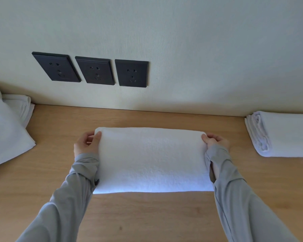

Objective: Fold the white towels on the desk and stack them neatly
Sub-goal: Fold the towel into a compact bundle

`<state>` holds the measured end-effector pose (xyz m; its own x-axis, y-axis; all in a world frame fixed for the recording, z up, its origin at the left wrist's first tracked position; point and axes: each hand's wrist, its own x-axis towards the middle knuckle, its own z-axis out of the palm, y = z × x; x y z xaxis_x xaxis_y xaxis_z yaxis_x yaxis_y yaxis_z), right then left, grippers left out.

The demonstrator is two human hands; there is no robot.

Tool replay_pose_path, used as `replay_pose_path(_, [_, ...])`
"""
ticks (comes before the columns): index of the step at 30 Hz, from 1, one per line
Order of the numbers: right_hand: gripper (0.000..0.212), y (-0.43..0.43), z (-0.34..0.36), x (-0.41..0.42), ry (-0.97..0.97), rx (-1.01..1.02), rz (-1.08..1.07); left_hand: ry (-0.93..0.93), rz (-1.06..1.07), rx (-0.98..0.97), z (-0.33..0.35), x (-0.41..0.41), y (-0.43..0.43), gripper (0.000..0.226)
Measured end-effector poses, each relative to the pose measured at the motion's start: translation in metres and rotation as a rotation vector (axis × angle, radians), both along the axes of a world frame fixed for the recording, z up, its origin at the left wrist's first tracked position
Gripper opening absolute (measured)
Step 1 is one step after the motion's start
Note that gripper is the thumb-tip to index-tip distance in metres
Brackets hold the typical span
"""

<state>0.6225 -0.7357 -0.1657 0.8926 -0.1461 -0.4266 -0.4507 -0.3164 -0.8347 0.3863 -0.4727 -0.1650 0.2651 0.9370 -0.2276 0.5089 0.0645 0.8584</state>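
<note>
1. Your left hand (87,142) grips the far left corner of the white towel (152,159), with fingers and thumb curled round the edge. Your right hand (215,141) grips the far right corner the same way. Both are clenched on cloth.
2. The towel spans the gap between your hands and runs back from them toward your elbows, lying flat on the desk (147,215). Its near edge sits between your forearms.
3. The edge you hold looks thick and rounded, so I judge it to be a fold and the towel to be doubled at least once.
4. Taking both ends of that edge makes sense, because it holds the layers in line and the edge straight. From here you could square it or draw it toward you for another fold, and I cannot tell which you intend.
5. Well out past your right hand, against the wall, lies a folded pile (285,135), which is probably where this towel goes.
6. Beyond your left hand sits a looser heap (5,130) of white cloth, probably waiting its turn.
7. On the wall above your hands are three dark sockets (94,70), which play no part in the task.
8. The cloth is soft, so if one hand leads the other, the layers will likely skew.
</note>
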Motion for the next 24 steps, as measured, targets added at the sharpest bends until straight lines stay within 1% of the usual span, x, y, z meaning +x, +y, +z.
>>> replay_pose_path(2, [0.013,0.002,-0.002,0.000,-0.043,-0.041,0.043,0.052,-0.034,-0.019,0.002,0.001,0.002,0.040])
replay_pose_path(4, [0.010,0.003,-0.003,-0.002,-0.120,-0.141,0.162,0.146,-0.067,-0.039,0.002,-0.002,0.005,0.045])
replay_pose_path(6, [0.019,-0.001,-0.009,-0.003,-0.187,-0.314,0.304,0.241,-0.100,-0.093,0.004,-0.007,0.004,0.053])
replay_pose_path(7, [0.025,-0.004,-0.011,-0.004,-0.190,-0.370,0.340,0.268,-0.131,-0.131,0.006,-0.011,0.002,0.061])
replay_pose_path(9, [0.033,-0.010,-0.011,-0.007,-0.155,-0.413,0.361,0.289,-0.199,-0.203,0.010,-0.020,-0.004,0.083])
replay_pose_path(11, [0.044,-0.018,-0.007,-0.013,-0.100,-0.401,0.364,0.271,-0.191,-0.257,0.016,-0.030,-0.015,0.097])
replay_pose_path(13, [0.054,-0.028,-0.001,-0.024,-0.042,-0.333,0.343,0.205,-0.094,-0.259,0.022,-0.043,-0.032,0.108])
replay_pose_path(14, [0.058,-0.035,0.002,-0.033,-0.015,-0.286,0.295,0.188,-0.015,-0.239,0.022,-0.052,-0.043,0.110])
replay_pose_path(15, [0.063,-0.042,0.005,-0.044,0.018,-0.219,0.202,0.183,0.084,-0.231,0.021,-0.061,-0.056,0.106])
replay_pose_path(16, [0.068,-0.049,0.007,-0.057,0.065,-0.125,0.075,0.170,0.187,-0.261,0.020,-0.070,-0.073,0.098])
replay_pose_path(17, [0.073,-0.057,0.005,-0.073,0.120,-0.040,-0.065,0.133,0.264,-0.338,0.018,-0.076,-0.089,0.088])
replay_pose_path(18, [0.076,-0.063,0.003,-0.092,0.184,0.013,-0.187,0.054,0.311,-0.457,0.016,-0.079,-0.106,0.080])
replay_pose_path(19, [0.077,-0.067,0.000,-0.112,0.256,0.063,-0.276,-0.052,0.325,-0.606,0.016,-0.078,-0.122,0.077])
replay_pose_path(21, [0.077,-0.063,-0.003,-0.151,0.416,0.272,-0.356,-0.261,0.317,-0.930,0.015,-0.067,-0.145,0.080])
replay_pose_path(22, [0.076,-0.056,-0.004,-0.164,0.486,0.407,-0.362,-0.341,0.332,-1.049,0.016,-0.060,-0.151,0.086])
replay_pose_path(23, [0.075,-0.047,-0.004,-0.173,0.530,0.526,-0.354,-0.400,0.361,-1.107,0.016,-0.052,-0.153,0.093])
replay_pose_path(24, [0.074,-0.036,-0.002,-0.178,0.549,0.618,-0.353,-0.445,0.388,-1.119,0.016,-0.045,-0.152,0.099])
